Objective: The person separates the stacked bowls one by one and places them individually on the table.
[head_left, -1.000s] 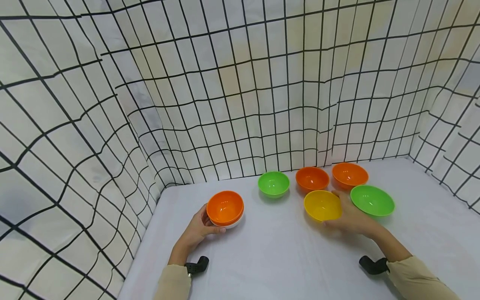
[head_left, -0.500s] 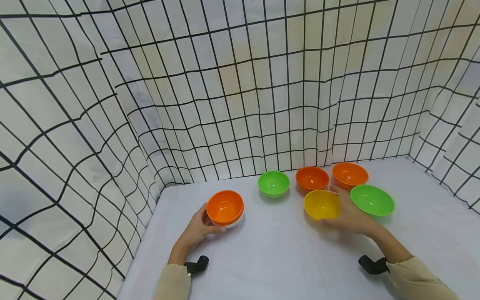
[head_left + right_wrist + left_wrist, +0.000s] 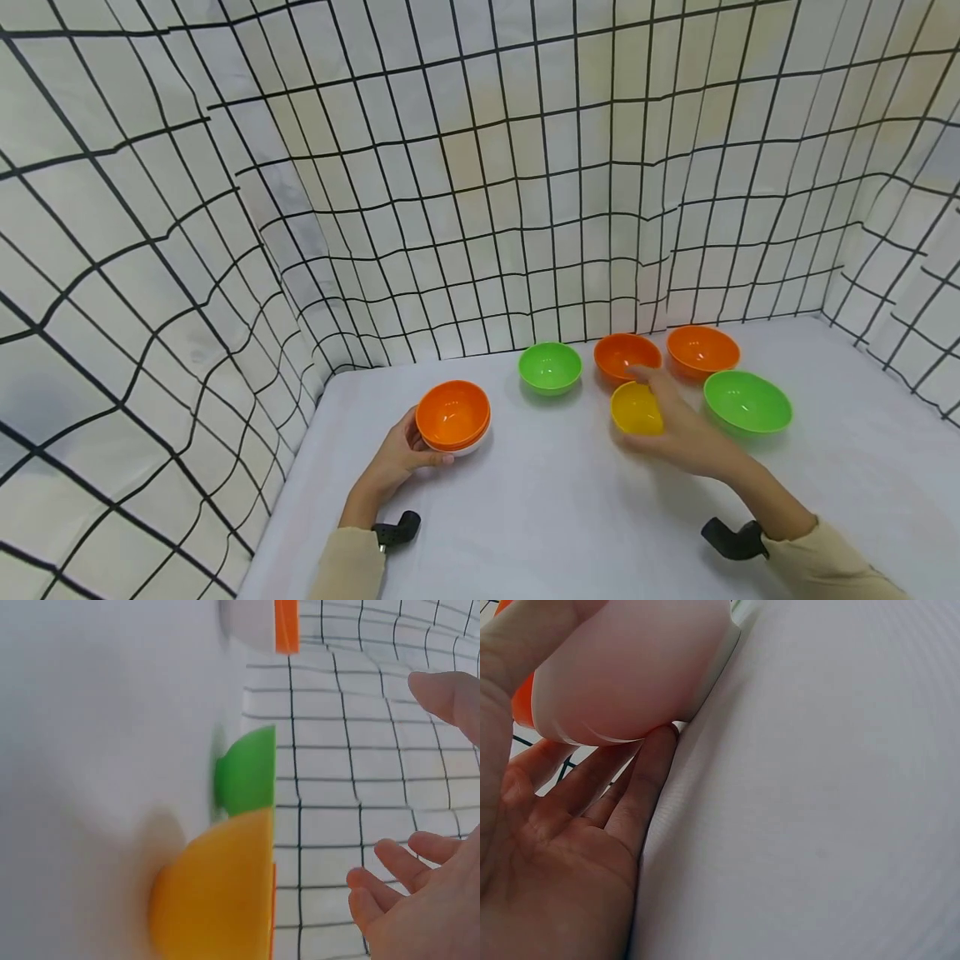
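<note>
My left hand (image 3: 399, 460) holds a stack at the left of the table, its thumb in front and fingers round the far side. Orange bowls (image 3: 452, 414) sit nested in a white bowl (image 3: 630, 675), whose outer wall fills the top of the left wrist view. At the right, my right hand (image 3: 686, 433) hovers above the yellow bowl (image 3: 633, 410), hiding its right part in the head view. In the right wrist view that hand's fingers and thumb are spread wide, apart from the yellow bowl's rim, with nothing between them.
Behind the yellow bowl stand a dark orange bowl (image 3: 618, 354) and another orange bowl (image 3: 702, 350). A small green bowl (image 3: 550, 368) is left of them, a larger green bowl (image 3: 747, 402) right of my right hand. A gridded cloth wall (image 3: 487, 208) borders the white table (image 3: 525, 517).
My right hand has come off the yellow bowl's right side and shifted left over it, covering more of it. The left hand and its stack stay in place.
</note>
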Demonstrator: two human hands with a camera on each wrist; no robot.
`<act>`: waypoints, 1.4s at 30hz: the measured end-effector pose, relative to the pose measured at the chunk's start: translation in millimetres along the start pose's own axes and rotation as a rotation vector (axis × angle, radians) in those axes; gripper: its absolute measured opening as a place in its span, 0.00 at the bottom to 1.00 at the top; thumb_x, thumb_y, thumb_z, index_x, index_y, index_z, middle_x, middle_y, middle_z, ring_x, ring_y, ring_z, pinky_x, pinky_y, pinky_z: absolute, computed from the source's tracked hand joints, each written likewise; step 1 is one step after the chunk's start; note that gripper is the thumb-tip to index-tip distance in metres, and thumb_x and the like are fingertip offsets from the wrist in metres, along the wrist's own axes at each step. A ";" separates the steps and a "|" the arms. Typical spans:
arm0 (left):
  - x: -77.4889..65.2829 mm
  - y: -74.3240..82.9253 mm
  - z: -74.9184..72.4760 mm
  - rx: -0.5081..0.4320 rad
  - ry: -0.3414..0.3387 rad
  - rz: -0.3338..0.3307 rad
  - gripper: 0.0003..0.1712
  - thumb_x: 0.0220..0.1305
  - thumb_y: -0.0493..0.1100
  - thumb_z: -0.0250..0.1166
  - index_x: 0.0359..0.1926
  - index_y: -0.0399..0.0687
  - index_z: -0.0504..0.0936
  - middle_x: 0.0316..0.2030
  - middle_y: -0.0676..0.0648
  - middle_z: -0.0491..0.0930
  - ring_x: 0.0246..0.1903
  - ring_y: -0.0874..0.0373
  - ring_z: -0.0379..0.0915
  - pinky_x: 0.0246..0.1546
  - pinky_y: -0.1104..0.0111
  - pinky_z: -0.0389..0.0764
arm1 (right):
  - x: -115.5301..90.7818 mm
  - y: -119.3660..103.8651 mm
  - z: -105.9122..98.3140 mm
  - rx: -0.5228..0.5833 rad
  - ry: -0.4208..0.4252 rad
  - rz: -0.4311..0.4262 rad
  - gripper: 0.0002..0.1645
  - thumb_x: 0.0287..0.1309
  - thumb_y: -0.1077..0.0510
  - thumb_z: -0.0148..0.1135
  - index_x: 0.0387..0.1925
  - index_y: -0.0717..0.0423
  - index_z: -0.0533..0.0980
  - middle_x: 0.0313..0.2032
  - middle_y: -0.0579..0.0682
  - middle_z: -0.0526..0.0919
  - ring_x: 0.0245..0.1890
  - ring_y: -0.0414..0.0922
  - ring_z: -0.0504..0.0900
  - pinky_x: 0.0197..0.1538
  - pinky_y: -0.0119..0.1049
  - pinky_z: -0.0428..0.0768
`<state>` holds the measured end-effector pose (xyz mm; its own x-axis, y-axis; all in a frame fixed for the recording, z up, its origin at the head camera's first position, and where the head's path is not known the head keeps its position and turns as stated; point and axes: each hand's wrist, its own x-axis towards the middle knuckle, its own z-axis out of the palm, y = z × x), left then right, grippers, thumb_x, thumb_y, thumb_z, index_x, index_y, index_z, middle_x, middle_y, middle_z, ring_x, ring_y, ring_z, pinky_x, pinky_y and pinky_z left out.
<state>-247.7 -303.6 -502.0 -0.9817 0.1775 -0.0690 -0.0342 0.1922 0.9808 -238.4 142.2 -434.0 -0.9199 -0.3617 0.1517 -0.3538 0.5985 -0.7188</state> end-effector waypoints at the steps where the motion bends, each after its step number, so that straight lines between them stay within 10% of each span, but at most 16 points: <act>1: 0.1 0.1 0.3 -0.003 -0.001 0.000 0.58 0.46 0.38 0.84 0.75 0.60 0.62 0.73 0.52 0.67 0.74 0.53 0.63 0.72 0.72 0.69 | 0.4 -3.9 2.3 0.009 -0.004 -0.017 0.56 0.57 0.42 0.74 0.76 0.52 0.53 0.74 0.58 0.62 0.73 0.62 0.63 0.70 0.71 0.67; 10: 2.1 -1.5 1.7 -0.003 -0.005 0.007 0.57 0.47 0.37 0.83 0.76 0.57 0.62 0.73 0.50 0.67 0.72 0.53 0.65 0.70 0.76 0.70 | 20.9 -38.3 25.3 0.096 -0.029 -0.150 0.49 0.57 0.45 0.75 0.74 0.48 0.59 0.71 0.51 0.70 0.71 0.57 0.71 0.71 0.59 0.73; 23: 0.5 -1.7 0.8 -0.007 0.012 -0.005 0.57 0.46 0.38 0.84 0.75 0.61 0.63 0.73 0.53 0.67 0.74 0.52 0.63 0.77 0.58 0.63 | 74.7 -75.3 96.2 0.283 -0.139 -0.085 0.46 0.57 0.49 0.75 0.72 0.43 0.62 0.71 0.48 0.70 0.71 0.52 0.70 0.71 0.58 0.74; 42: 1.4 -4.9 -3.1 0.022 -0.034 0.047 0.55 0.51 0.38 0.81 0.76 0.56 0.62 0.73 0.48 0.67 0.72 0.50 0.66 0.70 0.73 0.71 | 111.6 -80.3 172.6 0.385 -0.206 -0.033 0.67 0.49 0.46 0.79 0.79 0.59 0.48 0.75 0.60 0.58 0.71 0.56 0.68 0.73 0.58 0.71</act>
<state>-249.5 -307.3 -506.4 -0.9752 0.2193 -0.0292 0.0166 0.2042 0.9788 -283.5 -69.6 -476.5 -0.8422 -0.5349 0.0682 -0.2575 0.2879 -0.9224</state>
